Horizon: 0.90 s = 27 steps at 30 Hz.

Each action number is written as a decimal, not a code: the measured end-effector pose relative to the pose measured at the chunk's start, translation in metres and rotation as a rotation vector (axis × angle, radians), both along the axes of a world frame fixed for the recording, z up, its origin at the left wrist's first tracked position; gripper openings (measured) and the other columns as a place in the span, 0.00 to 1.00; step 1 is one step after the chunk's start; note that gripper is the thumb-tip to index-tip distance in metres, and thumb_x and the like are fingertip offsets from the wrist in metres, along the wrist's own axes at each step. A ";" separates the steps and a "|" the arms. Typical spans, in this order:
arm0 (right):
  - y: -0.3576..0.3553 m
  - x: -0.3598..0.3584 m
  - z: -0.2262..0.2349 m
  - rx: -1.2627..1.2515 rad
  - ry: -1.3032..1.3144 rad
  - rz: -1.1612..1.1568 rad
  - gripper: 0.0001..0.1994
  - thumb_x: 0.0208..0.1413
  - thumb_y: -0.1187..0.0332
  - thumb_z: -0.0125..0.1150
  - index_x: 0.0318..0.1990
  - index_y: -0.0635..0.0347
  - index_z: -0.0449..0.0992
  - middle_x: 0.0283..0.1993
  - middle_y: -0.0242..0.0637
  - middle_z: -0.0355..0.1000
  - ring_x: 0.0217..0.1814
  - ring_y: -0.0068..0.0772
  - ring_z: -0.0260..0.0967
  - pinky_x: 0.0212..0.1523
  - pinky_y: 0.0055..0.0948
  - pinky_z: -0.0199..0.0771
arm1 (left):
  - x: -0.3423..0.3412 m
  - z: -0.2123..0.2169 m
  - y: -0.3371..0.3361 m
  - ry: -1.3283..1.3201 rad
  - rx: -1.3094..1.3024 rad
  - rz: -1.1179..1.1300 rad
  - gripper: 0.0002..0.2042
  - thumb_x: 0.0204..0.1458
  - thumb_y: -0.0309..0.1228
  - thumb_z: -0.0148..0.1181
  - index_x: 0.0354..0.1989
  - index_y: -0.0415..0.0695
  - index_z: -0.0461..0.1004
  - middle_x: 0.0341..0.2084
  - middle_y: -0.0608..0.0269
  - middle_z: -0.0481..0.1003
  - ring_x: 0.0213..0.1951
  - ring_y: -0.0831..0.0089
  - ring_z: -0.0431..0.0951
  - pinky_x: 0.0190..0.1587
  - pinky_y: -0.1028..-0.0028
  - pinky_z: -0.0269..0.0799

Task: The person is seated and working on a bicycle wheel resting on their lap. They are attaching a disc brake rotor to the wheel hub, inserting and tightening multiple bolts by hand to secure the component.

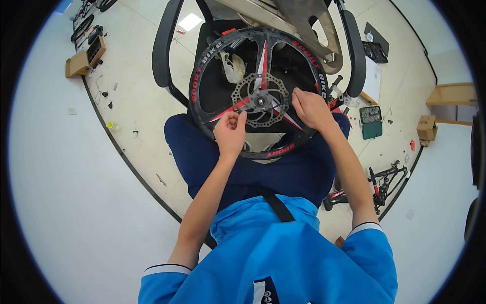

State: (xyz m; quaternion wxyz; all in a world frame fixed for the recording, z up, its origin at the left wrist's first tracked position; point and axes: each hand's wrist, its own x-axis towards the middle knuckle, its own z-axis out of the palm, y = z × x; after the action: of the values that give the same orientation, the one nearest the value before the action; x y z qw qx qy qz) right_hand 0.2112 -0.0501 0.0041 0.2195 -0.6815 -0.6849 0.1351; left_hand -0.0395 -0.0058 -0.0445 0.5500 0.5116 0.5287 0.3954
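A black three-spoke bicycle wheel (204,112) with red and white markings rests tilted across my lap and a black chair. A silver disc brake rotor (277,92) full of holes sits around its hub (260,101). My left hand (230,134) is closed at the rotor's lower left edge, thumb and fingertips together; what they pinch, if anything, is too small to name. To the right of the rotor, my right hand (312,109) is closed too, its fingertips pressed together close to the rotor's edge. A thin dark line shows near these fingertips, but I cannot tell what it is.
Black armrests (161,45) flank the wheel, and a crumpled pale glove or cloth (234,68) lies behind its spokes. On the floor at right are an open green case (372,129), a bicycle frame (387,185) and a cardboard box (427,127). Another open box (78,65) stands far left.
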 end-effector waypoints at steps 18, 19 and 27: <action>0.007 0.008 0.005 -0.137 -0.367 0.154 0.25 0.63 0.46 0.56 0.25 0.62 0.69 0.19 0.45 0.72 0.23 0.51 0.73 0.24 0.44 0.71 | 0.048 -0.032 -0.053 -0.679 -0.703 -0.161 0.19 0.67 0.41 0.52 0.46 0.32 0.73 0.35 0.55 0.78 0.35 0.72 0.78 0.41 0.74 0.76; 0.006 0.005 0.005 -0.142 -0.377 0.144 0.25 0.63 0.46 0.56 0.25 0.61 0.69 0.19 0.44 0.72 0.22 0.51 0.73 0.24 0.44 0.70 | 0.049 -0.033 -0.055 -0.694 -0.698 -0.147 0.19 0.67 0.41 0.52 0.46 0.32 0.73 0.35 0.55 0.78 0.35 0.72 0.78 0.41 0.74 0.76; -0.021 -0.009 -0.014 -0.101 -0.326 0.017 0.27 0.63 0.44 0.55 0.23 0.60 0.72 0.15 0.44 0.70 0.18 0.49 0.72 0.20 0.42 0.69 | 0.055 -0.030 -0.061 -0.676 -0.702 -0.067 0.18 0.68 0.41 0.52 0.44 0.33 0.73 0.35 0.55 0.78 0.35 0.71 0.79 0.40 0.73 0.77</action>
State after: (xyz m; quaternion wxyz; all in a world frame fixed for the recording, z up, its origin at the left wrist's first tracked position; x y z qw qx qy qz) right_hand 0.2025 -0.0708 -0.0100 0.0701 -0.6988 -0.7095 0.0588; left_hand 0.0153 -0.0667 -0.0748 0.8427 0.1546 0.4051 0.3193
